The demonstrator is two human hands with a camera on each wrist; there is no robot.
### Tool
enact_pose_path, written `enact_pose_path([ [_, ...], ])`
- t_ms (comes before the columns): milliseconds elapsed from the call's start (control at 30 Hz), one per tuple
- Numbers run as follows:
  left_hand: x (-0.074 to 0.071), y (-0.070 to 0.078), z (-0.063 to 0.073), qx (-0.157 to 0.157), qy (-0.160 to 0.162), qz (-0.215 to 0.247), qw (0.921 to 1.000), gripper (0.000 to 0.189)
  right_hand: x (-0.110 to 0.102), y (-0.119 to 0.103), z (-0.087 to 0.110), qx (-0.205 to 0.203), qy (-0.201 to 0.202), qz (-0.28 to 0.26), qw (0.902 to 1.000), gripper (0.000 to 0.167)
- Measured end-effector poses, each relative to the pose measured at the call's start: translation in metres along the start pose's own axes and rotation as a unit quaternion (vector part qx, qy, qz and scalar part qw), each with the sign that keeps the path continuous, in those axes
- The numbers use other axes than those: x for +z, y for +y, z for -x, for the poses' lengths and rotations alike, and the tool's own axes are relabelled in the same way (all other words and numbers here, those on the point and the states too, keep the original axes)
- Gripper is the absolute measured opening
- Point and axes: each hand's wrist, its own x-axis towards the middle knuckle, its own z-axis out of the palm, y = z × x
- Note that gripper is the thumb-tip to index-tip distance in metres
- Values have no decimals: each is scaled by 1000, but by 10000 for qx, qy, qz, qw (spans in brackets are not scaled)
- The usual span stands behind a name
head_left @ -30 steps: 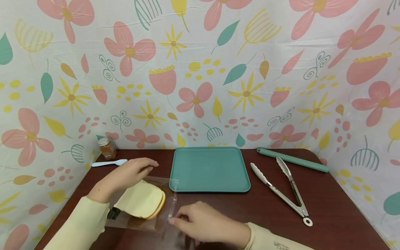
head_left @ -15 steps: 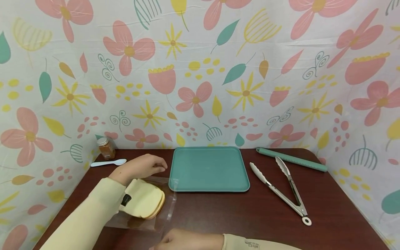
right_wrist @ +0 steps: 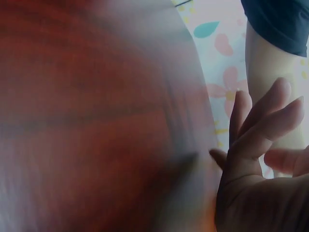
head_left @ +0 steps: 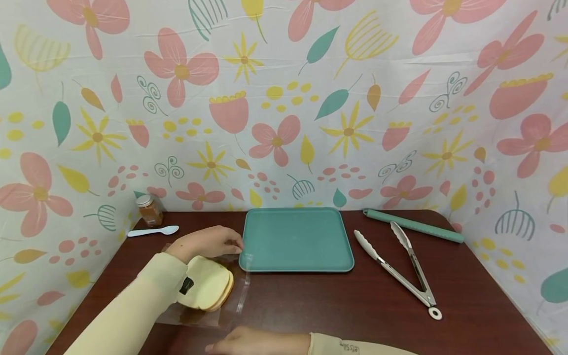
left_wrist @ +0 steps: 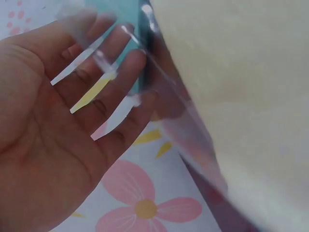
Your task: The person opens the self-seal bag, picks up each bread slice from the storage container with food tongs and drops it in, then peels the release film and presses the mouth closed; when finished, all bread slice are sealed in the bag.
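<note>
Stacked bread slices [head_left: 208,283] lie in a clear plastic bag [head_left: 241,296] at the table's left. Above the bag's far side hangs my left hand [head_left: 210,242], its fingertips close to the green tray's left edge. In the left wrist view, that hand's relaxed fingers [left_wrist: 130,67] lie against or behind the clear film, beside pale bread [left_wrist: 241,96]; I cannot tell if they press it. By the table's near edge, my right hand [head_left: 248,341] is low in the head view. The right wrist view shows its fingers [right_wrist: 270,116] loosely bent, holding nothing.
The green tray [head_left: 295,241] lies at the back middle. Metal tongs [head_left: 404,278] stand spread to its right, with a long green rod-shaped tool [head_left: 414,226] behind. A pale blue spoon [head_left: 153,230] and a small lidded jar [head_left: 150,211] sit at the back left.
My right hand has left the bag's right edge and moved down and left toward the near edge. The left hand has shifted right toward the tray. The bread and bag look nearly unmoved.
</note>
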Motion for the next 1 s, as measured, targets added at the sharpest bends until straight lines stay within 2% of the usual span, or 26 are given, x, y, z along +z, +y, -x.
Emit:
enact_pose_path([
  [100, 2, 0, -2, 30, -86, 106, 9999, 18, -10, 1, -3, -101, 123, 521, 9985, 46],
  [167, 4, 0, -3, 3, -135, 144, 9998, 18, -12, -11, 7, -154, 131, 788, 9967, 46],
  [267, 7, 1, -5, -55, -202, 246, 9995, 16, -14, -24, 17, -83, 8, 547, 9985, 46],
  [433, 12, 3, -7, -164, -270, 385, 9988, 14, -25, -38, 27, -75, 136, -131, 9998, 47],
  [600, 13, 2, -9, -90, -237, 335, 9991, 13, -53, -48, 28, -487, 667, -26, 9966, 43],
  [700, 14, 1, -9, -59, -229, 330, 9992, 13, -74, -52, 25, -730, 1237, 203, 9894, 37],
  [833, 15, 1, -9, -60, -218, 411, 9989, 13, -101, -54, 21, -1018, 1914, 558, 9746, 30],
  [1000, 15, 2, -9, -31, -205, 535, 9984, 13, -124, -56, 15, -1287, 2429, 1138, 9547, 21],
])
